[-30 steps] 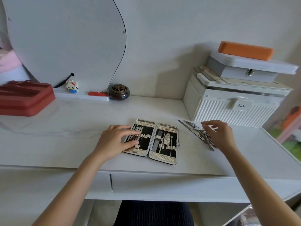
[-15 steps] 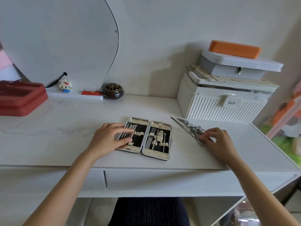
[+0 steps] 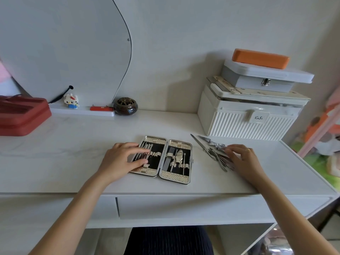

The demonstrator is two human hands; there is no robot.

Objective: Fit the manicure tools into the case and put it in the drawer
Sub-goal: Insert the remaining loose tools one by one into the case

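Note:
An open manicure case (image 3: 176, 178) with a gold woven border lies flat on the white desk (image 3: 73, 162), several steel tools strapped inside both halves. My left hand (image 3: 119, 159) rests flat on the case's left half, fingers spread over the tools there. To the right lies a loose pile of metal manicure tools (image 3: 211, 150). My right hand (image 3: 242, 159) lies over the near end of that pile, fingertips touching the tools; whether it grips one is hidden. The shut drawer (image 3: 202, 207) runs under the desk's front edge.
A white ribbed box (image 3: 248, 122) with a grey case (image 3: 266, 78) and an orange case (image 3: 259, 58) stacked on it stands at the back right. A red case (image 3: 20, 115), a toy figure (image 3: 71, 101), a dark round pot (image 3: 125, 105) and a mirror (image 3: 64, 43) line the back left.
My right hand has drawn back toward me and settled on the near end of the tool pile. The left hand stays on the case. The camera has shifted slightly.

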